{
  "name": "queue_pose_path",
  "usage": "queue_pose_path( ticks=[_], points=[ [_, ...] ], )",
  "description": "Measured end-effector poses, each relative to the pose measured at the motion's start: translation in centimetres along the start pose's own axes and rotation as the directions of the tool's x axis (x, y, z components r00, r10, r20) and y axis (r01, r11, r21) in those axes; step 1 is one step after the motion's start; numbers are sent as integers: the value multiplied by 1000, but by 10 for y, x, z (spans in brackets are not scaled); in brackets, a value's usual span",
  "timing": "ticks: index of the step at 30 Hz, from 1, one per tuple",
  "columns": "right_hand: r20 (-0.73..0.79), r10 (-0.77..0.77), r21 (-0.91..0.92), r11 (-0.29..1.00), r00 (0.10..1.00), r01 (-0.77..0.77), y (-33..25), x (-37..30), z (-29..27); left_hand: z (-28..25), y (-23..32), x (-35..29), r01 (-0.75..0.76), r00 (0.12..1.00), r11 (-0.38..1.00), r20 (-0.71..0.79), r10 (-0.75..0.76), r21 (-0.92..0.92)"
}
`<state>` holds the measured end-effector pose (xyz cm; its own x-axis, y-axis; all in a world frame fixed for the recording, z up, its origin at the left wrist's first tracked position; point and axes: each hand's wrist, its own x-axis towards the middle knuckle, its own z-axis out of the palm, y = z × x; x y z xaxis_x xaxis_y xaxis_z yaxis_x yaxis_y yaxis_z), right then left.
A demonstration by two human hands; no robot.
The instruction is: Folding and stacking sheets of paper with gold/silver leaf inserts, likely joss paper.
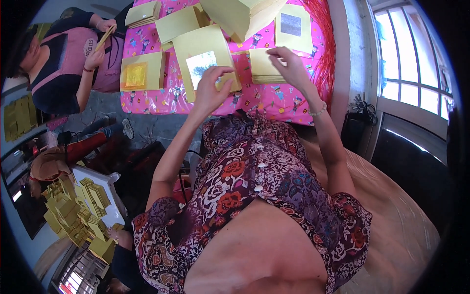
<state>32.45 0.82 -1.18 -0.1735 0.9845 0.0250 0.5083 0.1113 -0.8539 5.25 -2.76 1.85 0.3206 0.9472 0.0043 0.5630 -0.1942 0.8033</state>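
My left hand [214, 90] rests on a stack of yellow paper sheets [196, 43], beside a square of silver foil [199, 65] on its top sheet. Its fingers are bent and the thumb stands apart, with nothing visibly held. My right hand [291, 67], a light bracelet at its wrist, is over a smaller yellow paper stack [264, 68]. Its fingers curl loosely, with a gap between forefinger and thumb, and I see nothing between them. Farther right lies yellow paper with a darker silver square [291, 24]. To the left, another stack carries a gold foil square [136, 75].
The table wears a pink patterned cover [171, 100]. A tall yellow paper block [230, 19] stands at its far side, and red tinsel [320, 59] hangs along the right. A co-worker [73, 59] sits left, holding yellow paper. Yellow bundles [73, 210] crowd another table lower left.
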Motion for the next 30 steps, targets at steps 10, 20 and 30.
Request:
queue_pose_path(
  ticks=[10,20,30],
  points=[
    [503,-323,-233,842,802,486,-63,13,90,-32,-59,-48,11,1000,914,3,-13,405],
    [617,-310,-372,695,724,615,-67,14,117,-47,-80,-44,-29,997,935,79,2,353],
    [668,-287,-167,841,686,515,-56,41,111,-66,-109,-31,72,981,987,191,-45,-142]
  ],
)
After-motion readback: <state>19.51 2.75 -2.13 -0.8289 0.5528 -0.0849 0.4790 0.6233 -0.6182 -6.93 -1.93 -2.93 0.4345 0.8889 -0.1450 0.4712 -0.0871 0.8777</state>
